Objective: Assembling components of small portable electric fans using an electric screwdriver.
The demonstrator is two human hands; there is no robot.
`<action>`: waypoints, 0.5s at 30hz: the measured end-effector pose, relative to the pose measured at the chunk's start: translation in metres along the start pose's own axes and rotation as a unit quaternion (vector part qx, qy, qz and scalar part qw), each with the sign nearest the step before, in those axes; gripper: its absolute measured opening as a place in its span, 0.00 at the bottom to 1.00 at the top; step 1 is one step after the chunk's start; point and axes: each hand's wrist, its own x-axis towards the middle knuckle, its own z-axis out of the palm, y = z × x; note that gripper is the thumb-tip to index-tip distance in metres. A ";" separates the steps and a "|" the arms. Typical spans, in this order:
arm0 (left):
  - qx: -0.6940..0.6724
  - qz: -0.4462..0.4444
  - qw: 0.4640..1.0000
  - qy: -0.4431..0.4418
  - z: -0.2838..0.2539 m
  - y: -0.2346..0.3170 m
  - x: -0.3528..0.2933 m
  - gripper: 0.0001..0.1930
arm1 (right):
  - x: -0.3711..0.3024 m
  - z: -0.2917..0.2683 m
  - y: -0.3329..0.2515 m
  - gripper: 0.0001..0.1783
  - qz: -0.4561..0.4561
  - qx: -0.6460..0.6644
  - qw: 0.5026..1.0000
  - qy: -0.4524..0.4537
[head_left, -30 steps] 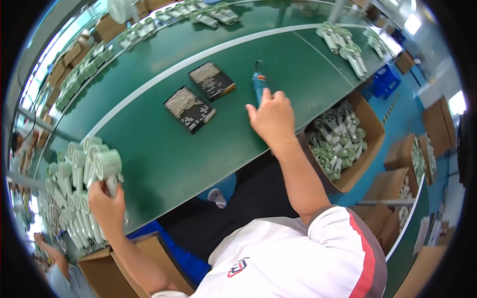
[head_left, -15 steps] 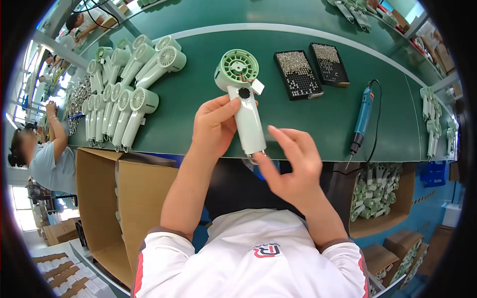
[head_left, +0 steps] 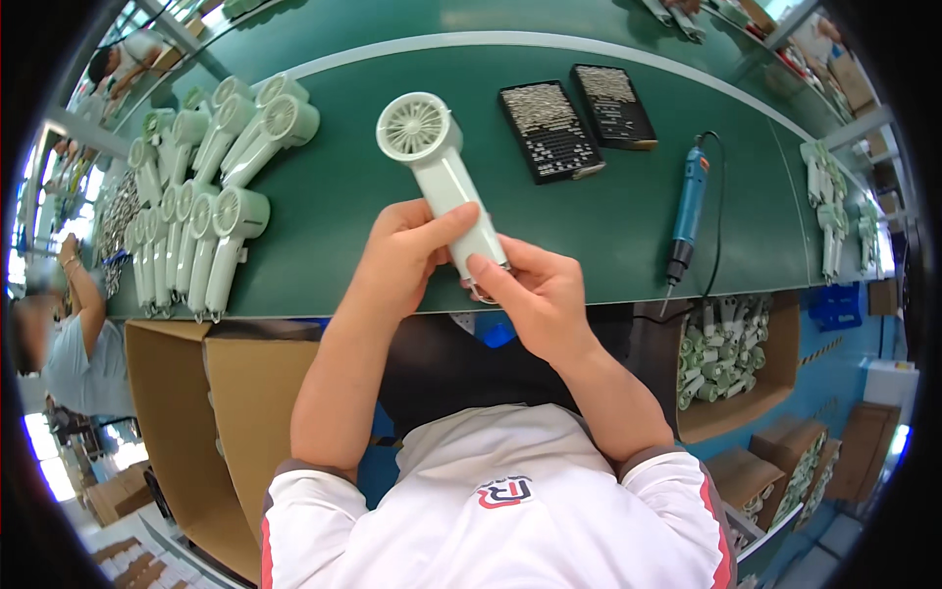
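A pale green handheld fan (head_left: pixel 446 177) is held over the front of the green table, its round slotted grille tilted up and to the left. My left hand (head_left: pixel 412 250) is closed round the left side of its handle, thumb across the front. My right hand (head_left: pixel 535 290) grips the lower end of the handle, thumb on the front and fingers behind. A small metal loop shows at the handle's bottom. The backs of both hands hide part of the handle's underside.
Several similar fans (head_left: pixel 234 221) lie in rows at the left. Two black trays of screws (head_left: pixel 554 133) and a blue electric screwdriver (head_left: pixel 690 206) with a cord are to the right. Below the table edge stand an opened carton (head_left: pixel 265 422) and a box of fan parts (head_left: pixel 726 353). A co-worker (head_left: pixel 83 344) sits far left.
The fan has been turned so its slotted grille faces up instead of the side with the wires and white piece. My right hand has moved onto the handle's lower end.
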 end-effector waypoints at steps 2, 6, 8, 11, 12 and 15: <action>0.008 -0.021 1.000 -0.005 -0.009 0.000 0.009 0.22 | 0.003 -0.008 -0.010 0.19 -0.016 -0.090 0.996 0.004; -0.005 -0.017 0.999 0.040 -0.015 0.007 0.030 0.27 | 0.012 -0.043 -0.053 0.16 -0.218 -0.471 0.833 0.191; 0.009 -0.024 0.999 0.031 -0.018 0.017 0.043 0.27 | 0.021 -0.087 -0.071 0.20 -0.204 -0.672 0.630 0.332; 0.033 -0.045 0.998 0.008 -0.025 0.028 0.069 0.26 | 0.022 -0.132 -0.086 0.28 -0.046 -0.765 0.519 0.379; 0.059 -0.053 0.997 0.001 -0.023 0.032 0.075 0.26 | 0.024 -0.140 -0.088 0.31 0.023 -0.759 0.529 0.378; 0.102 -0.066 0.992 -0.014 -0.024 0.040 0.091 0.25 | 0.027 -0.163 -0.079 0.35 0.044 -0.774 0.509 0.375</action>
